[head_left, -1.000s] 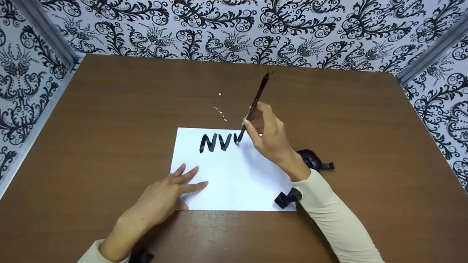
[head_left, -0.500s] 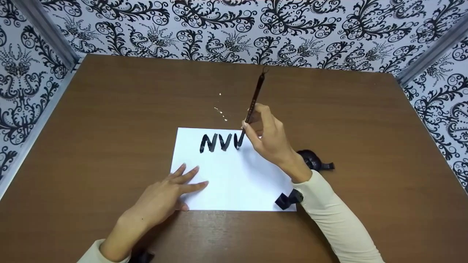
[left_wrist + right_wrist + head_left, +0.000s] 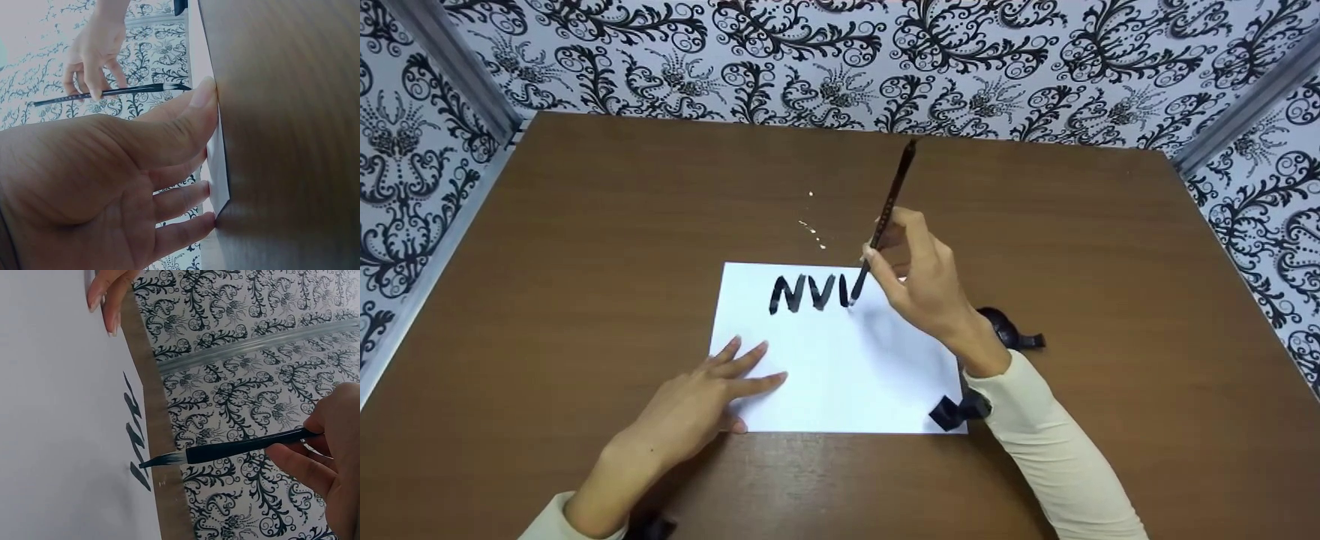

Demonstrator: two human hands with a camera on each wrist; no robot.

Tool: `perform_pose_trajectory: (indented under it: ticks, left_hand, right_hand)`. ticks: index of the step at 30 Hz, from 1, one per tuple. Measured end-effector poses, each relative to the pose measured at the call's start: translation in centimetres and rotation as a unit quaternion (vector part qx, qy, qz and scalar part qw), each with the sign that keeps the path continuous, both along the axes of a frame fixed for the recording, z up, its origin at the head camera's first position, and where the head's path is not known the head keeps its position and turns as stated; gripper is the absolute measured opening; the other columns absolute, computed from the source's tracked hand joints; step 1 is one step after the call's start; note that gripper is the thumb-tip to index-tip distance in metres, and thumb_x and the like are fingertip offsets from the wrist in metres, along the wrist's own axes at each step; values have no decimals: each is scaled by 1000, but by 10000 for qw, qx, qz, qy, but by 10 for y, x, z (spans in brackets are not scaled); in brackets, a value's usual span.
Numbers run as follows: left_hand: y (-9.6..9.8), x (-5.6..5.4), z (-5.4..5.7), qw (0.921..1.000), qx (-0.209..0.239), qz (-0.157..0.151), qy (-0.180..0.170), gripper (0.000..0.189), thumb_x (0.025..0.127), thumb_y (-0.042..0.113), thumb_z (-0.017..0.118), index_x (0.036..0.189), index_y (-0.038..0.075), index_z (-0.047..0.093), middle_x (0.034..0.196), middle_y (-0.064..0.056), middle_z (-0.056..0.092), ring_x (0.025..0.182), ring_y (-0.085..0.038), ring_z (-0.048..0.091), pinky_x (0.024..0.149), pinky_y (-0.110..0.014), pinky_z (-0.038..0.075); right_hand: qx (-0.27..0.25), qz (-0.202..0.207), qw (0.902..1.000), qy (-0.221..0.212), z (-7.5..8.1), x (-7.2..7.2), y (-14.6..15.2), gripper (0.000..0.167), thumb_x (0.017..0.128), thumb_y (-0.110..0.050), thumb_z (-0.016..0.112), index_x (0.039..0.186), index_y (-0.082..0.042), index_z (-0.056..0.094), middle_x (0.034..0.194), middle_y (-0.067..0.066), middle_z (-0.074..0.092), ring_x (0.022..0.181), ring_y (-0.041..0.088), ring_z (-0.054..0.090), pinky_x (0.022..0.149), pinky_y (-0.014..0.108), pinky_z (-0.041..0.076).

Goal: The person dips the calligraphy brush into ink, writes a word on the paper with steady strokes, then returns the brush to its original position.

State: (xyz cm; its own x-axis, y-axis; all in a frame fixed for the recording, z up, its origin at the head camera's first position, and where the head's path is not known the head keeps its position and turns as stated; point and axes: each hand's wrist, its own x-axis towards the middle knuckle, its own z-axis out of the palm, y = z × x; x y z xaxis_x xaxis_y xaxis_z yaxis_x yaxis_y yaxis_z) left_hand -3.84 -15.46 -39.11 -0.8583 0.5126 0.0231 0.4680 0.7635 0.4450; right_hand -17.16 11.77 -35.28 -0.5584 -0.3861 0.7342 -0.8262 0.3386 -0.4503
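My right hand [image 3: 922, 277] pinches a dark calligraphy brush [image 3: 894, 191] between thumb and fingers, its handle slanting up and away. In the right wrist view the brush's bristles [image 3: 163, 460], dark at the tip and pale near the ferrule, meet the paper by the last stroke. A white sheet of paper [image 3: 840, 375] bears thick black strokes [image 3: 810, 292] near its far edge: zigzags, then one short upright line. With fingers spread, my left hand [image 3: 697, 397] rests on the sheet's near left corner. The left wrist view shows its thumb [image 3: 197, 107] at the paper's edge.
The brown wooden table [image 3: 622, 187] runs back to a black-and-white patterned wall [image 3: 825, 67]. Small white flecks [image 3: 814, 232] lie beyond the sheet. A round black object with a short strap-like end [image 3: 1027, 339] shows behind the right wrist.
The brush tip has gone down to the foot of the last upright stroke and slightly right, lengthening that stroke. My right hand has shifted slightly right. My left hand has stayed in place.
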Motion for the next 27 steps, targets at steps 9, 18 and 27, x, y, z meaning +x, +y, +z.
perform_pose_trajectory:
  ticks: [9,18,27]
  left_hand:
    - [1,0,0,10000,-32,-23,-10,62,74,10,78,132,24,60,149,-7,38,134,-39,35,42,-20,34]
    - [1,0,1,9999,-107,28,-125,61,75,11,78,132,25,59,149,-7,37,135,-38,33,44,-21,36]
    - [1,0,2,9998,-125,-1,-127,62,77,10,78,133,26,59,150,-5,37,136,-37,32,42,-22,34]
  right_hand:
    - [-318,-33,9994,142,4,-10,12,32,89,4,61,117,3,46,91,11,62,79,18,67,65,20,52]
    - [-445,-175,9983,330,-7,-20,15,32,89,5,61,117,3,46,91,12,62,80,19,68,65,20,52]
    - [-467,-176,9984,263,-14,-22,14,33,89,4,61,118,0,45,92,11,61,80,20,68,65,20,52]
